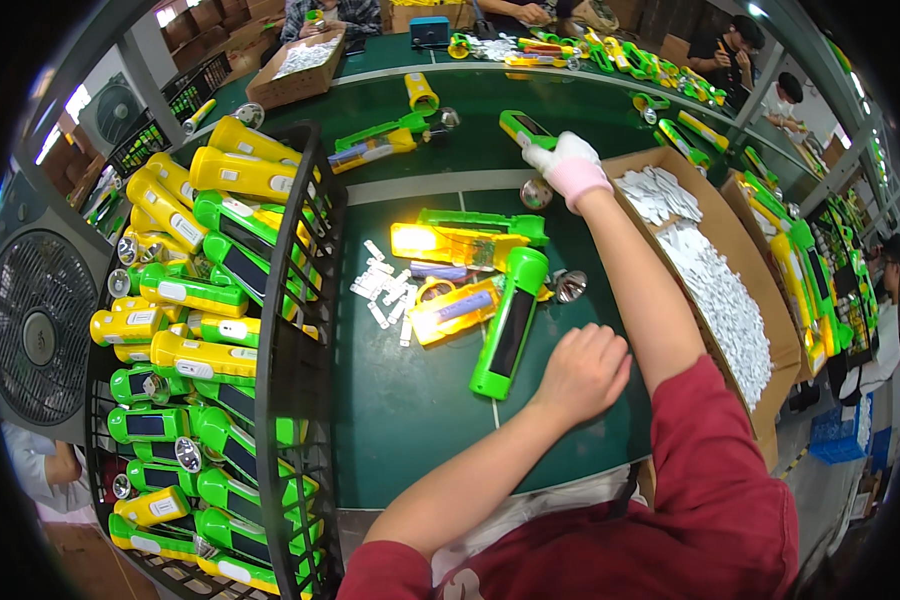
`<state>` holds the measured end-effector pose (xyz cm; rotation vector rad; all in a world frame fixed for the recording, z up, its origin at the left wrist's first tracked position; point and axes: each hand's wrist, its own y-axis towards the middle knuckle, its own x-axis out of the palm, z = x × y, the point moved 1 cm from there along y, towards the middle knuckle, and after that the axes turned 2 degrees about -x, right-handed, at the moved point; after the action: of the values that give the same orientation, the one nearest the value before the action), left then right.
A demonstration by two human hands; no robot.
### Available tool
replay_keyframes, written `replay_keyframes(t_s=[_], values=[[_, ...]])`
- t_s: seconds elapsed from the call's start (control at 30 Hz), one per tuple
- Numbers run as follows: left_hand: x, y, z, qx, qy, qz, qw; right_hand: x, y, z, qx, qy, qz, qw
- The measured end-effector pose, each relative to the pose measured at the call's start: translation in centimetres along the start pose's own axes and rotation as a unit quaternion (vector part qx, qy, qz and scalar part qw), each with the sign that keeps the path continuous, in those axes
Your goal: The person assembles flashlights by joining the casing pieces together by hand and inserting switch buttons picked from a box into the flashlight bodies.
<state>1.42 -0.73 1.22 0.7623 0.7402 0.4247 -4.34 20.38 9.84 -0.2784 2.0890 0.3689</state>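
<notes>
My right hand (570,165), in a white and pink glove, is stretched far forward and closed on the near end of a green flashlight housing (528,128) with a dark panel. My bare left hand (582,372) is curled closed over the table, its palm side hidden. Left of it lies a green flashlight shell (510,325) with a long dark panel. Beside that are a yellow shell half (456,312) with a purple battery cell and another yellow half (457,245) that glows at one end. Small white strips (388,292) lie scattered next to them. A shiny reflector (570,286) sits right of the shell.
At left a black crate (270,400) is piled with yellow and green flashlights, beside a fan (40,320). A cardboard box (660,235) of small white pieces stands at right. Beyond the table runs a green belt (370,105) carrying flashlight parts. Other people work at the far side.
</notes>
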Motion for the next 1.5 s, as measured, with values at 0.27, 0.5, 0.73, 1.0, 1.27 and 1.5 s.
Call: replay_keyframes(t_s=[0.27, 0.5, 0.73, 1.0, 1.27, 1.5], values=[[0.2, -0.9, -1.1, -0.03, 0.0, -0.039, 0.999, 7.4, 13.0, 1.0, 0.016, -0.124, -0.016, 0.992], [0.5, -1.1, -1.4, -0.013, -0.058, -0.073, 0.996, 11.0, 13.2, -9.8, -0.424, -0.139, -0.038, 0.894], [1.4, -3.1, -1.4, -0.378, -0.535, -0.028, 0.755, 17.8, 12.9, -19.0, -0.433, -0.266, -0.173, 0.844], [-0.1, -0.9, -1.1, -0.383, -0.488, -0.065, 0.782, 15.7, 13.9, -17.9, -0.409, -0.256, -0.21, 0.85], [-0.7, 0.1, -0.8, -0.2, -0.27, -0.021, 0.942, 13.4, 9.0, -14.3, -0.433, -0.253, -0.097, 0.86], [0.3, 0.5, -0.3, -0.057, -0.022, -0.035, 0.998, 1.7, 1.1, -4.1, -0.437, -0.003, 0.04, 0.899]])
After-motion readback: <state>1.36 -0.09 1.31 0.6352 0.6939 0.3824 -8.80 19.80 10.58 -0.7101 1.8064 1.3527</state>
